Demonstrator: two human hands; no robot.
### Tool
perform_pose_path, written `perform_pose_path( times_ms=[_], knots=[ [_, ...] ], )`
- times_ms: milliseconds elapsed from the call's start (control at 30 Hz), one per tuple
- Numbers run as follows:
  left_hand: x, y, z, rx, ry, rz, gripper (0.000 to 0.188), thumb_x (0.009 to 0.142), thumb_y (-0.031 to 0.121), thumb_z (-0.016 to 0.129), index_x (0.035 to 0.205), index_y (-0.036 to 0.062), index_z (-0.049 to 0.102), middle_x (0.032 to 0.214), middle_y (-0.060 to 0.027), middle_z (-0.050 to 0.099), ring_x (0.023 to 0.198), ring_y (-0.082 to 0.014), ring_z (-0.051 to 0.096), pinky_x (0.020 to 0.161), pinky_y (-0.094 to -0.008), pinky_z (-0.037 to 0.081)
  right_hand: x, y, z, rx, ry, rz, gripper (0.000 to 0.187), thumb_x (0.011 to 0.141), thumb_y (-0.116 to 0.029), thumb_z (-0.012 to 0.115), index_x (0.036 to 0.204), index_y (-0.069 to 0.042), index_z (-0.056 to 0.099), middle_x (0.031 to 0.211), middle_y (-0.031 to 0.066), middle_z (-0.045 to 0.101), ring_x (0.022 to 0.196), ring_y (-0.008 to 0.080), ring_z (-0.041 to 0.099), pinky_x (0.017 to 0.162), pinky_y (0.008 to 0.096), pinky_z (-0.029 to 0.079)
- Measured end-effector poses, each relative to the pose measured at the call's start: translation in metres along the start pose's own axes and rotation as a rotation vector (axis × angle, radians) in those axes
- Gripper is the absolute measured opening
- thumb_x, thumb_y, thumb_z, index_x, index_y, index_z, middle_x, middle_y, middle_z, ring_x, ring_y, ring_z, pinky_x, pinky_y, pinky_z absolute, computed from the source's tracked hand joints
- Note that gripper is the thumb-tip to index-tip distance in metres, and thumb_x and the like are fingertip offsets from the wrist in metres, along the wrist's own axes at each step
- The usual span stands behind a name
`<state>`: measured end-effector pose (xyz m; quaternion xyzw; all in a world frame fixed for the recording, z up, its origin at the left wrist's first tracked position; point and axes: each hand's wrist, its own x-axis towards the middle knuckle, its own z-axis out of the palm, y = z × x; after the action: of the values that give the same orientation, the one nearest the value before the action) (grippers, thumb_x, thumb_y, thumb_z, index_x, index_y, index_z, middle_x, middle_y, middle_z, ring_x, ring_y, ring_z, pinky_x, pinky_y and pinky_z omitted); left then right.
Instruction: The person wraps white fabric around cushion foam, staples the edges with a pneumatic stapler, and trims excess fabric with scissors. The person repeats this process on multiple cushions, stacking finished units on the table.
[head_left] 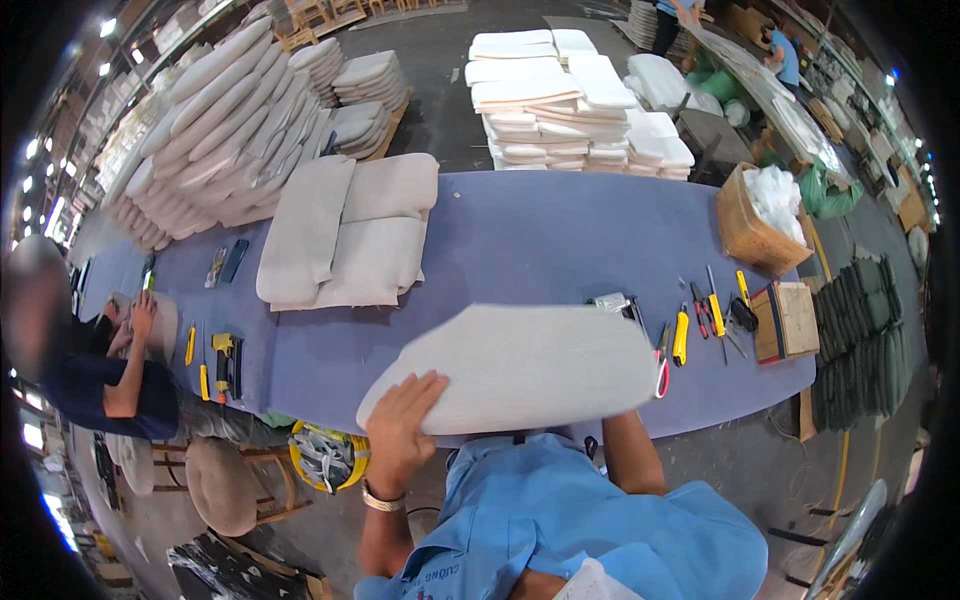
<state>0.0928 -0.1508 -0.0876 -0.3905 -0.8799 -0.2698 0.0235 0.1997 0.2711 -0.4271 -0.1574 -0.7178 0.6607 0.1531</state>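
Observation:
A pale grey fabric-covered cushion (520, 365), long with rounded ends, is held over the near edge of the blue-covered table (560, 245). My left hand (402, 425) grips its left end, with the fingers lying across the top face and the thumb at the near edge. At the cushion's right end, my right forearm (632, 455) passes beneath it, so the hand and its fingers are hidden. Partly behind the cushion's right side are red-handled scissors (662, 375) and a metal tool (612, 302).
Grey covered cushions (375, 255) lie at the table's left. Beyond stand white pad stacks (540, 100). To the right are a yellow knife (681, 338), screwdrivers, a box (787, 322) and a carton of white stuffing (755, 225). A co-worker (110, 375) works at far left near a staple gun (226, 365).

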Motion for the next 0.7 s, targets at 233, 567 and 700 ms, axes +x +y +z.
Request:
perform_pose_path(
  times_ms=[233,567,700],
  knots=[
    [-0.081,-0.001,0.104,0.047,-0.16,-0.129,0.071,0.071,0.011,0.078,0.139,0.0159,0.064,0.14,-0.012,0.064,0.128,-0.0351,0.06,0.107,-0.0515,0.046,-0.013,-0.136,-0.006,-0.077,0.138,0.476,0.038,0.097,-0.016,0.07,0.131,-0.002,0.064,0.114,0.008,0.072,0.105,0.0173,0.068,0.092,0.0305,0.054],
    [0.007,-0.142,0.163,0.016,-0.29,-0.363,0.064,0.092,0.054,0.069,0.139,0.01,0.064,0.127,-0.0171,0.07,0.121,-0.0375,0.063,0.105,-0.0491,0.047,0.101,-0.113,0.135,-0.977,-0.717,0.0,0.066,0.089,-0.057,0.07,0.13,-0.006,0.069,0.127,0.0218,0.07,0.115,0.0398,0.067,0.101,0.0477,0.052],
    [0.038,-0.16,0.168,-0.006,-0.51,-0.455,0.072,0.089,0.063,0.067,0.135,0.0082,0.066,0.121,-0.0175,0.072,0.117,-0.0357,0.065,0.1,-0.0472,0.051,0.111,-0.125,0.176,-1.008,-0.871,0.102,0.061,0.091,-0.061,0.062,0.121,-0.009,0.074,0.12,0.0192,0.073,0.113,0.0399,0.068,0.098,0.0479,0.052]
  ],
)
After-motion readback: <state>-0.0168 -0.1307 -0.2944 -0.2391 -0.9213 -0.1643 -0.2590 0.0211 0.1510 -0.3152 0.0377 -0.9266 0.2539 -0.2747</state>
